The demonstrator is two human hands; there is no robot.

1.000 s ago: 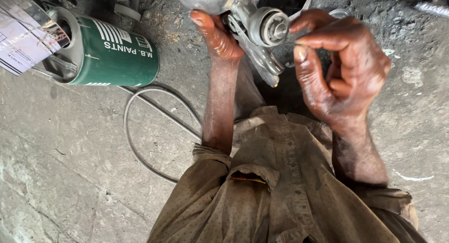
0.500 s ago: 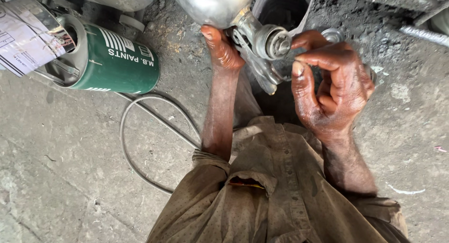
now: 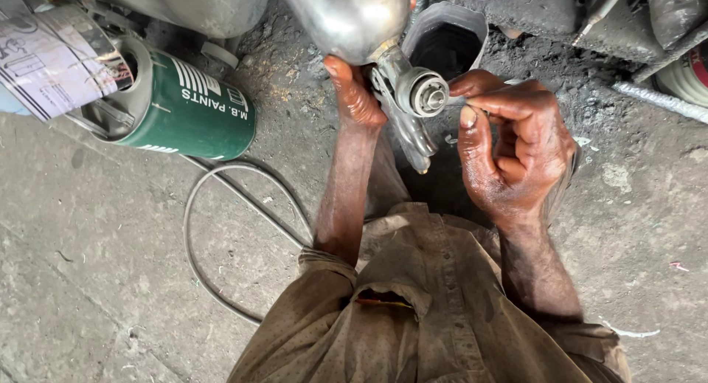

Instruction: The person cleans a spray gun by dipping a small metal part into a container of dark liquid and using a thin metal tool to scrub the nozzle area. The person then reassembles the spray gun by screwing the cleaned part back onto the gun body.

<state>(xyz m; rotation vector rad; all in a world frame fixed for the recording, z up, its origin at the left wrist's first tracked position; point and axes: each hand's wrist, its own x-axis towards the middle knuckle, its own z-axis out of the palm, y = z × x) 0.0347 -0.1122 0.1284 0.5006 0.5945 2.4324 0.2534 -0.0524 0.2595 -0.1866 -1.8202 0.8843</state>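
My left hand point(image 3: 355, 95) grips the neck of a shiny metal part point(image 3: 346, 18) just under its rounded body and holds it up. A round threaded fitting point(image 3: 426, 94) sticks out of that part towards me. My right hand point(image 3: 512, 150) is curled beside the fitting, thumb and forefinger pinched at its right side on something small that I cannot make out. A thin metal lever point(image 3: 409, 132) hangs down below the fitting, between my two hands. Both hands are dark with grease.
A green paint tin point(image 3: 184, 106) lies on its side at the left, next to a paper-wrapped tin point(image 3: 51, 58). A wire loop point(image 3: 221, 228) lies on the concrete floor point(image 3: 96, 280). An open dark container point(image 3: 446, 40) stands behind the fitting. Metal rods point(image 3: 656, 99) lie at the right.
The view has shifted so the hands and metal part sit lower in the frame. My right fingers stay pinched at the fitting; my left hand keeps its grip.
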